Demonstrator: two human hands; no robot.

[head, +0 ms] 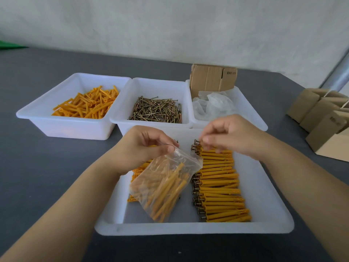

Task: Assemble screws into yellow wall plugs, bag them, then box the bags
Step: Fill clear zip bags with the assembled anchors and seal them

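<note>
I saw left hand [145,146] pinching the bag [166,188] mouth, bag hanging below it over the near tray [194,228], part-filled with plugs. Right hand [228,135] was curled onto the top of the plug row [219,184]. Four trays, one bag; couldn't count plugs.
</note>
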